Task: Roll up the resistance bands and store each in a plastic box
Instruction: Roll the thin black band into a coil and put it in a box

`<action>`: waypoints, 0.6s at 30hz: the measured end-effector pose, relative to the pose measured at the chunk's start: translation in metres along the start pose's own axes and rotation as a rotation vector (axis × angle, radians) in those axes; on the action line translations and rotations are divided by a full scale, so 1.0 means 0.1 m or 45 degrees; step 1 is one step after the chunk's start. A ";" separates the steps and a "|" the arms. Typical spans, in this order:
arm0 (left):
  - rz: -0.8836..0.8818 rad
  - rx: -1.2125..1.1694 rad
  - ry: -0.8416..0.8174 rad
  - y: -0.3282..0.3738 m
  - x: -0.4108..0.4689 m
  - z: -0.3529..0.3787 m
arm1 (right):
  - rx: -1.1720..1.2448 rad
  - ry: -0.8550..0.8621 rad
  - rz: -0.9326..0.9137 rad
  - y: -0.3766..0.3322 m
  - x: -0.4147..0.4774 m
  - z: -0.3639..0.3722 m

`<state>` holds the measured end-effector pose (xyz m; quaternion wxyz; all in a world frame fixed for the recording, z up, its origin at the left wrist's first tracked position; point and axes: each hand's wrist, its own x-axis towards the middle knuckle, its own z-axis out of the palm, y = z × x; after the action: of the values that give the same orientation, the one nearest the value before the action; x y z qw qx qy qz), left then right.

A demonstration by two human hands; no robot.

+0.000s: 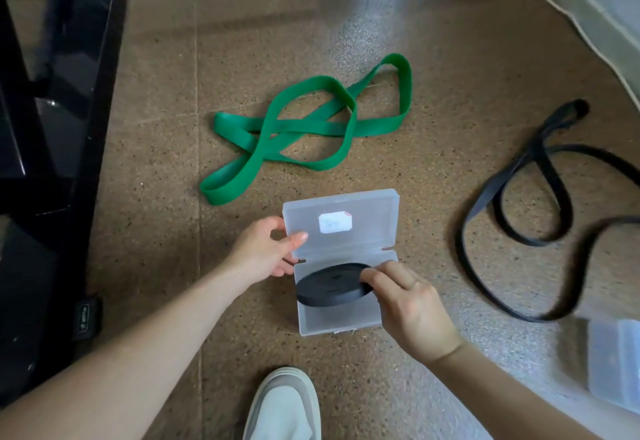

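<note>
single view: head-worn wide-angle camera, pitched steeply down at the floor [450, 59]. close range; both forearms enter from the bottom edge, left hand [266, 249] and right hand [412, 308] sit just below frame centre. own shoe [284, 405] at bottom edge, below and between the hands.

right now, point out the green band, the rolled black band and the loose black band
green band [272, 130]: head view, where its strands cross
rolled black band [330, 284]: head view, flat top of the coil
loose black band [485, 194]: head view, its left strand
</note>
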<state>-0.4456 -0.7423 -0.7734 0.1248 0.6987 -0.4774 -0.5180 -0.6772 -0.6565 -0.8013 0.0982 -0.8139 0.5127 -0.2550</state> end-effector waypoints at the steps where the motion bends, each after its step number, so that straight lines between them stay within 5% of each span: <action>1: 0.003 0.000 0.005 -0.01 0.00 0.01 | 0.025 0.007 0.022 0.02 0.01 0.03; 6: -0.037 0.035 0.180 0.00 -0.03 -0.01 | 0.109 -0.037 0.102 0.12 0.00 0.12; 10: 0.323 0.359 0.582 0.00 -0.26 0.02 | 0.149 -0.085 0.153 0.15 -0.06 0.17; 14: 0.684 0.326 0.393 -0.15 -0.67 0.14 | 0.154 0.036 0.203 0.13 -0.01 0.16; 18: 0.647 0.096 0.257 -0.31 -0.82 0.20 | 0.128 0.078 0.314 0.15 0.08 0.15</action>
<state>-0.4460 -0.6542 -0.7532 0.2715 0.6089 -0.6414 -0.3796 -0.6784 -0.6719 -0.8184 0.1538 -0.7306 0.5983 -0.2910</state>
